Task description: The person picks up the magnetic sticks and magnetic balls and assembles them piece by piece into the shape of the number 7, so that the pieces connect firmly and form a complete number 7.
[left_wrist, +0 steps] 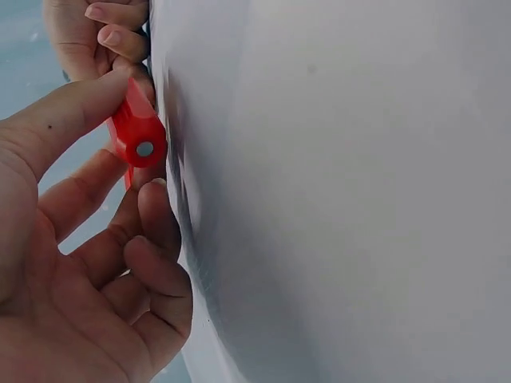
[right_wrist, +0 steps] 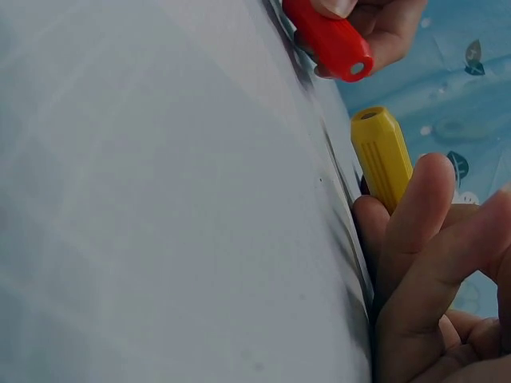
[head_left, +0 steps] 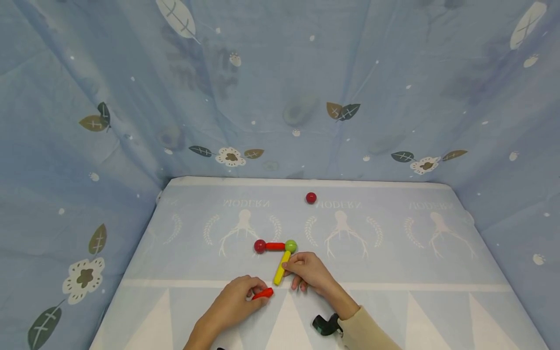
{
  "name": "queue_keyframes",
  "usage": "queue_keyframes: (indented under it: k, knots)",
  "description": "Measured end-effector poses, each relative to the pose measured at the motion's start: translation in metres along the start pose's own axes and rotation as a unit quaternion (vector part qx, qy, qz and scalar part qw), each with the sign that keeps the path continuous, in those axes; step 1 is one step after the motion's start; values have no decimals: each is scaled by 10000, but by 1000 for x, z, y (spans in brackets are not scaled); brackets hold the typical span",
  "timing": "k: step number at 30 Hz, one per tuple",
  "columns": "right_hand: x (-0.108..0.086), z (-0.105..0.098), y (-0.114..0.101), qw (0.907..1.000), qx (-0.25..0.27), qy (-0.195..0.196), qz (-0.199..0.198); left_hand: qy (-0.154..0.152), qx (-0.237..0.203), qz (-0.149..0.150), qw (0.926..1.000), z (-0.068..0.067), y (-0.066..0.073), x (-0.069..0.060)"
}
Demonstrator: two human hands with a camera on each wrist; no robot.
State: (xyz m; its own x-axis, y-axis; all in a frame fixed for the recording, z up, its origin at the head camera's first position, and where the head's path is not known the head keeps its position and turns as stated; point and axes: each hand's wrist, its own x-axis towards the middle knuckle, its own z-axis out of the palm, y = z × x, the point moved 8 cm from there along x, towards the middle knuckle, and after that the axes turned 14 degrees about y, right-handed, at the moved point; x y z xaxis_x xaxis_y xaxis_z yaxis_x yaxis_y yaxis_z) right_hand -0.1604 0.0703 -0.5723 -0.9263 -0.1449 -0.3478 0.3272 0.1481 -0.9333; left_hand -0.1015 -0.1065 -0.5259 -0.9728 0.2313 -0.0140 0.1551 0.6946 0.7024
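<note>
My left hand [head_left: 236, 298] pinches a red rod [head_left: 264, 293] between thumb and fingers; in the left wrist view the rod [left_wrist: 142, 136] shows a round silvery spot at its end. Up and to the right, my right hand [head_left: 311, 273] holds a yellow rod [head_left: 282, 269] between thumb and finger. The yellow rod's far end meets a green ball [head_left: 290, 246]. From that ball another red rod [head_left: 275, 246] runs left to a dark red ball [head_left: 260, 246]. In the right wrist view the yellow rod [right_wrist: 382, 155] points toward the held red rod [right_wrist: 331, 40], with a gap between them.
A separate red ball [head_left: 311, 198] lies near the back edge of the cloth-covered table [head_left: 385, 262]. A black object [head_left: 324, 324] is beside my right sleeve. Blue patterned fabric [head_left: 280, 87] hangs behind and at both sides.
</note>
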Motion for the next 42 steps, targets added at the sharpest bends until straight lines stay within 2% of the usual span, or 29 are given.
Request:
queue_keyframes:
  k: [5, 13, 21, 29, 35, 42]
  knots:
    - [0, 0, -1, 10000, -3, 4, -11, 11, -267, -189, 9995, 2, -1, 3]
    - [0, -1, 0, 10000, 7, -48, -19, 27, -677, -223, 9975, 6, 2, 5]
    - [1, 0, -1, 10000, 3, -72, -64, -216, -1035, -427, 9935, 13, 4, 6]
    - [1, 1, -2, 9999, 48, -81, -60, -313, -1006, -415, 9936, 18, 3, 9]
    - [1, 0, -1, 9999, 31, -65, -71, -308, -981, -404, 9939, 18, 4, 9]
    - [1, 0, 1, 10000, -36, -33, -46, -249, -550, -261, 9978, 15, 5, 7]
